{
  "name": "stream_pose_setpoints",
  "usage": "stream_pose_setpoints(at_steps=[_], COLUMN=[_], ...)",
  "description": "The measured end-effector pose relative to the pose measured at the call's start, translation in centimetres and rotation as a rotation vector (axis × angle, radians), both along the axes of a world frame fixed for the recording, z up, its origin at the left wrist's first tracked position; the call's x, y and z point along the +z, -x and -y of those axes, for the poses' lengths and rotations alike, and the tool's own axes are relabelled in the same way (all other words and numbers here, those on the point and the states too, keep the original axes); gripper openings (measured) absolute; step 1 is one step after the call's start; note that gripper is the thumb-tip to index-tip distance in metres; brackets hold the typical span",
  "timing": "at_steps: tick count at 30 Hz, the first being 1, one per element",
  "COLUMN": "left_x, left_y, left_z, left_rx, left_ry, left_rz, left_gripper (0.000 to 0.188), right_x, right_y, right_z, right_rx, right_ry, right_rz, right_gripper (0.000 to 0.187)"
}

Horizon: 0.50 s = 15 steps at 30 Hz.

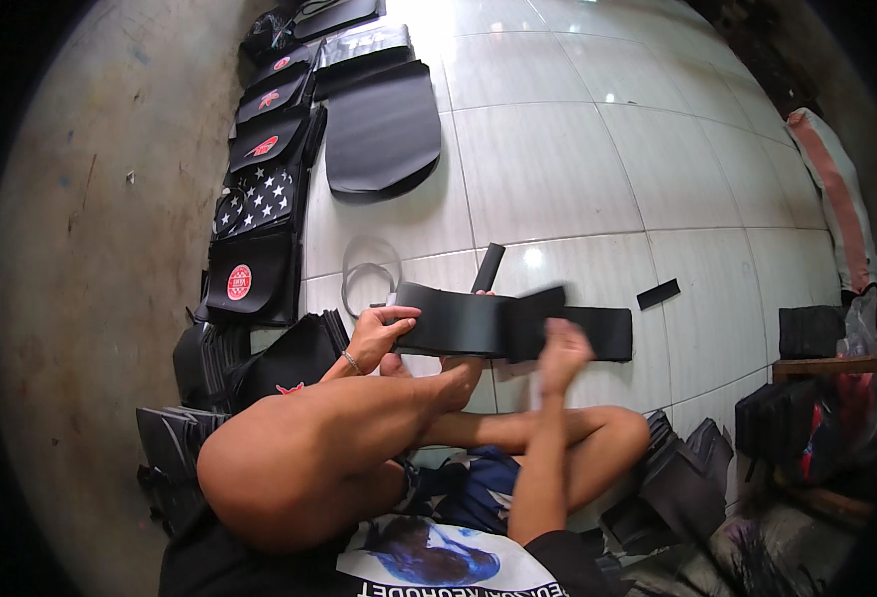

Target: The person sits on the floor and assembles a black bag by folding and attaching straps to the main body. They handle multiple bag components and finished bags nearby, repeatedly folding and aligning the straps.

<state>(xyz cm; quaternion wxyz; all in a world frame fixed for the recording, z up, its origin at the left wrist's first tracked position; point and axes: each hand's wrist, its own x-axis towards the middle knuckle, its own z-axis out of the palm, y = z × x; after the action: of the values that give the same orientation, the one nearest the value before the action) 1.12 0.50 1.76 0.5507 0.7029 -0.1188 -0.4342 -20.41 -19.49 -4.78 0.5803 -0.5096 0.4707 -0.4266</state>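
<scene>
Pale tiled floor (548, 159); black strip (453, 320) extends rightward from left grip (374, 336).

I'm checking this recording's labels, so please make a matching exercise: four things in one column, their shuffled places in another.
Things
1. long flat black band
2. black piece printed with white stars
3. long white-and-pink sack
4. large black sheet with a rounded end

Places
A. far right of the view
B. on the tiles, right of the wall-side row
C. left end at the left hand
D. within the wall-side row

Pairs: 1-C, 2-D, 3-A, 4-B
</scene>
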Motion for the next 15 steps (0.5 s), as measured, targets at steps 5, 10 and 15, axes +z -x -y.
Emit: stream_pose_setpoints(at_steps=[5,10,15], left_x=[0.5,0.2,-1.2], left_y=[0.7,0.6,-0.7], left_z=[0.6,0.5,-0.2], left_rx=[0.09,0.192,0.105], left_ry=[0.163,0.147,0.144], left_rz=[-0.017,-0.14,-0.357], left_gripper=[0.046,0.06,0.029], right_x=[-0.4,4.5,4.5], right_y=[6.3,-6.2,-8.8], right_z=[5.7,-5.5,-9.0], right_rx=[-0.745,0.332,0.522], right_ry=[0.202,0.328,0.465], right_rz=[-0.248,-0.165,-0.187], right_gripper=[0.025,0.025,0.037])
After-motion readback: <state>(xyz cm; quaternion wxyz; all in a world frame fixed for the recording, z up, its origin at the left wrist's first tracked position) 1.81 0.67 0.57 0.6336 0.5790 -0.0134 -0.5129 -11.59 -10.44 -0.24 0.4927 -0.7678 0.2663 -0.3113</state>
